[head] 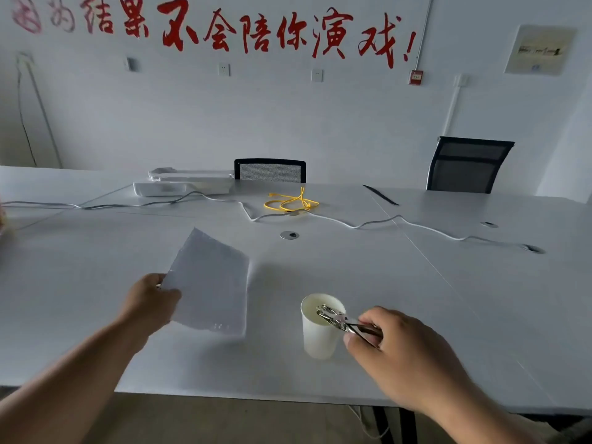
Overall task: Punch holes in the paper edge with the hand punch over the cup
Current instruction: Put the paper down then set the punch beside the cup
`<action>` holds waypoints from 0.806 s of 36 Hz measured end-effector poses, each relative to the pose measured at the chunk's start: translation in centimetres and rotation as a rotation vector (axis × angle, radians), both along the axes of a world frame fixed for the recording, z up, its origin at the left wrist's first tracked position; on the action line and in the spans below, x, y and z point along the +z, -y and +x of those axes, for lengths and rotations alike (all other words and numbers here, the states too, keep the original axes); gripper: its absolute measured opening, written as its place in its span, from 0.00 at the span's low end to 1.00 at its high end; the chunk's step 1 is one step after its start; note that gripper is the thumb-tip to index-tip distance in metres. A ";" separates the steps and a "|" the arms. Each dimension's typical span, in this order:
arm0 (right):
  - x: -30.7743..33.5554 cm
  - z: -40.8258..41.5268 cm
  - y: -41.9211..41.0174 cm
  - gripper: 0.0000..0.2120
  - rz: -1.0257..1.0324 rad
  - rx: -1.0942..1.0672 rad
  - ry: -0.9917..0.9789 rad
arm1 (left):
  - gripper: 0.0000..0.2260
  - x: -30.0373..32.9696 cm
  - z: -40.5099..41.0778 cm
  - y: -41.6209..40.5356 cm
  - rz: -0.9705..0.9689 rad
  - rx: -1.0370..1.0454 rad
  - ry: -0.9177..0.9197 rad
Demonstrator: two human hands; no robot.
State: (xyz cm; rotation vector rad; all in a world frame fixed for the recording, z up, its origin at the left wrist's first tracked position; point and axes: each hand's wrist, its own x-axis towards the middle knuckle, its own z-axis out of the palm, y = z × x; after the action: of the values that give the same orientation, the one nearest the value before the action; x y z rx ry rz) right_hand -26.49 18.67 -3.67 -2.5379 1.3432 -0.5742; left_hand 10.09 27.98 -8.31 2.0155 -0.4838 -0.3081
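My left hand (150, 299) grips the left edge of a white sheet of paper (211, 280), which is lifted off the table and tilted. A few small holes show near the sheet's lower edge. A white paper cup (318, 338) stands upright on the table to the right of the sheet. My right hand (394, 350) holds the handles of a metal hand punch (339, 318), whose jaws hang over the cup's open mouth. The paper and the punch are apart, with a gap between the sheet's right edge and the cup.
The white table (416, 299) carries a grey cable (352, 224) across its middle, a coiled yellow cable (290, 203), a round grommet (289, 235) and a white device (184, 184) at the back. Two black chairs (270, 170) stand beyond. The table's front edge runs under my forearms.
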 end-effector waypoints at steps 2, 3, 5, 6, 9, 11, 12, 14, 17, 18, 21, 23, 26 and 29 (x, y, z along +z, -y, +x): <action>0.1 -0.1 0.2 0.17 0.011 -0.012 0.009 | 0.15 -0.6 0.7 -0.2 0.113 -0.009 0.034; 0.1 -0.2 0.4 0.16 0.016 -0.023 0.032 | 0.19 -0.9 1.1 -0.3 0.168 -0.018 0.043; 0.1 -0.5 1.0 0.16 0.040 -0.051 0.093 | 0.27 -1.3 1.3 -0.6 0.306 -0.030 0.107; 0.0 -0.8 1.3 0.16 0.065 -0.069 0.129 | 0.30 -1.3 1.0 -0.8 0.388 -0.028 0.181; -0.3 -1.5 2.2 0.15 0.142 -0.109 0.218 | 0.32 -1.3 -0.6 -1.1 0.493 -0.044 0.425; -0.7 -1.9 2.6 0.13 0.162 -0.119 0.259 | 0.29 -1.4 -2.4 -0.7 0.374 -0.102 0.475; -0.8 -2.0 2.7 0.12 0.171 -0.122 0.280 | 0.28 -1.6 -3.3 -0.5 0.291 -0.142 0.483; -1.1 -2.2 3.1 0.11 0.192 -0.136 0.315 | 0.25 -2.2 -5.5 0.2 0.127 -0.259 0.460; -1.9 -2.4 4.3 0.12 0.219 -0.196 0.347 | 0.28 -2.8 -9.1 0.8 0.000 -0.472 0.355; -2.3 -2.6 4.9 0.12 0.221 -0.234 0.343 | 0.32 -2.8 -10.4 0.9 -0.008 -0.547 0.316; -4.2 -3.1 6.9 0.14 0.206 -0.356 0.297 | 0.40 -3.2 -13.4 1.8 0.010 -0.688 0.266; -5.8 -3.4 7.9 0.14 0.173 -0.423 0.242 | 0.48 -3.4 -14.8 2.7 0.004 -0.722 0.247; -7.3 -3.7 8.9 0.16 0.102 -0.498 0.131 | 0.47 -3.6 -16.1 4.0 -0.006 -0.718 0.246; -8.0 -4.0 9.4 0.22 0.050 -0.608 0.008 | 0.37 -3.5 -16.7 4.4 0.000 -0.684 0.322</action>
State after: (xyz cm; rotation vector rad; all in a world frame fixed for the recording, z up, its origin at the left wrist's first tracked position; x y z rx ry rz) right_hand -30.49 9.25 -11.68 -2.0570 2.1030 -0.6330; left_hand -6.63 23.58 -11.79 1.8488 -1.3786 -0.3919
